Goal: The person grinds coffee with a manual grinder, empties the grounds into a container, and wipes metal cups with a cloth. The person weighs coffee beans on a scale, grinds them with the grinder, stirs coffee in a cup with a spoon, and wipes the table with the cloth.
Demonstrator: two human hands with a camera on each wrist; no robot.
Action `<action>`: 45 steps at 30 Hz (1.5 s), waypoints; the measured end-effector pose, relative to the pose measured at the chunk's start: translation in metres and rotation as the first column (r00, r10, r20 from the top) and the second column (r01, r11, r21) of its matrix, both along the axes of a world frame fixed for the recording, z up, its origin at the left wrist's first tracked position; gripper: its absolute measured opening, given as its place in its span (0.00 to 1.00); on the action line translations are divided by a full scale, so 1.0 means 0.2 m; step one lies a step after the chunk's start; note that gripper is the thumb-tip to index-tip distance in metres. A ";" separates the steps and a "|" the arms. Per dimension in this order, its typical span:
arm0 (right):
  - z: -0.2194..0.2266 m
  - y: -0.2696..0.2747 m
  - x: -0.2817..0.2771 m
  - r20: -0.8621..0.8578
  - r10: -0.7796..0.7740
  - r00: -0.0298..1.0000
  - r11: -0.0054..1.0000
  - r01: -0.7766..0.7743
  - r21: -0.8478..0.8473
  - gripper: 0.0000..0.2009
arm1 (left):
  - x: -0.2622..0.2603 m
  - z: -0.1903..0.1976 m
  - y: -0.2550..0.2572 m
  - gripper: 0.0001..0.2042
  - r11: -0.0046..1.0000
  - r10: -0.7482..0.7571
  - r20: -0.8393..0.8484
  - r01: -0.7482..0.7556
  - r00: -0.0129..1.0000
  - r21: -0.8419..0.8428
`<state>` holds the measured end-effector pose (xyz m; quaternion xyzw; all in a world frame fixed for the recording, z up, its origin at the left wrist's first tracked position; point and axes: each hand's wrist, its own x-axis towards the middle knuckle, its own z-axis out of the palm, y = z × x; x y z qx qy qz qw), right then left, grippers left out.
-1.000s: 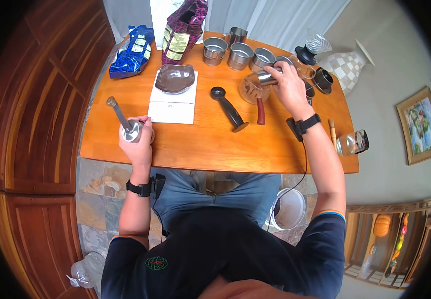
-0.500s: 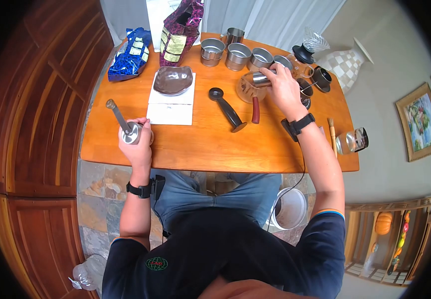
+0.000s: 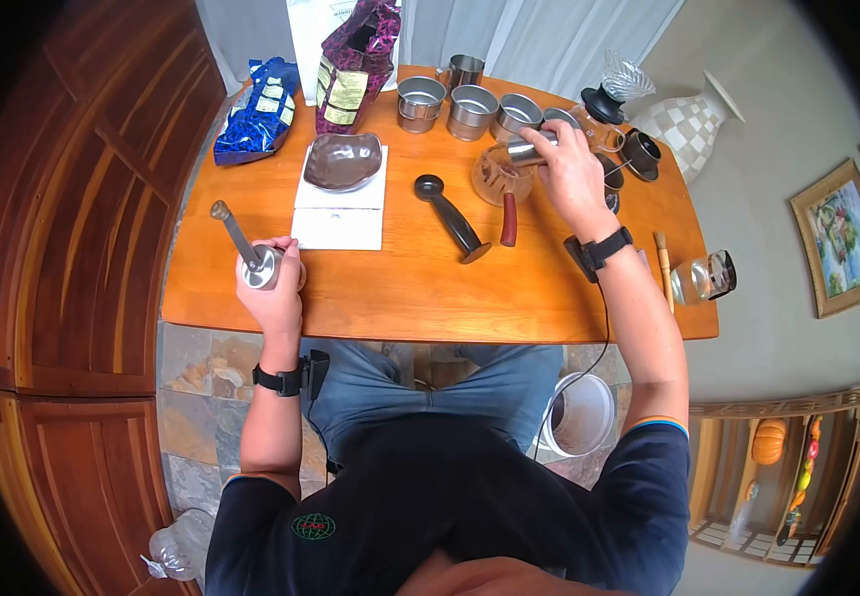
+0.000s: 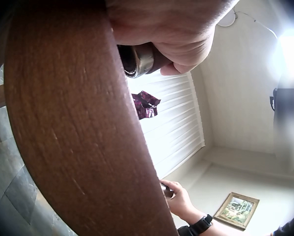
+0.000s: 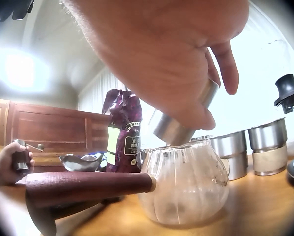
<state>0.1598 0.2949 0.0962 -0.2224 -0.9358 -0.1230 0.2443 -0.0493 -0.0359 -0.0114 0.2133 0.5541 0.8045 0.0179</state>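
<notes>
My left hand (image 3: 273,296) grips the metal body of a hand coffee grinder (image 3: 262,268) near the table's left front edge; its crank points up and away. My right hand (image 3: 575,177) holds a small metal cup (image 5: 174,129), tilted with its lower end at the rim of a clear glass pot (image 5: 186,189). The pot has a dark red wooden handle (image 3: 509,221) and brown residue shows inside it. Left of the pot lies a black coffee scoop (image 3: 450,214) with a flat tamper end.
A glossy brown dish (image 3: 343,161) sits on a white scale (image 3: 338,226). Behind stand a blue bag (image 3: 256,111), a purple bag (image 3: 355,74) and several metal cups (image 3: 471,111). A glass dripper (image 3: 626,77), a brush (image 3: 664,268) and a glass jar (image 3: 693,282) are at the right.
My right hand keeps the metal cup tilted over the pot, shifting slightly left and then back right. The left hand stays around the grinder. The head view has shifted a little.
</notes>
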 end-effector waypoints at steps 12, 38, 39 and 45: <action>-0.01 0.02 0.01 0.004 0.014 1.000 0.998 -0.014 0.055 0.26 | 0.02 0.04 0.00 0.11 0.999 -0.001 0.028 0.002 1.000 -0.035; -0.43 -1.03 -0.04 -0.678 -0.023 0.734 0.141 -0.669 -0.730 0.30 | 0.09 0.31 0.03 0.08 0.875 -0.402 0.350 0.243 0.846 0.418; -0.44 -1.05 -0.06 -0.645 0.035 0.764 0.076 -0.645 -0.760 0.31 | 0.10 0.33 0.03 0.08 0.878 -0.403 0.345 0.250 0.848 0.409; -0.46 -1.14 -0.15 -0.777 -0.021 0.629 -0.003 -0.777 -0.629 0.29 | 0.20 0.38 0.06 0.08 0.817 -0.519 0.351 0.332 0.779 0.471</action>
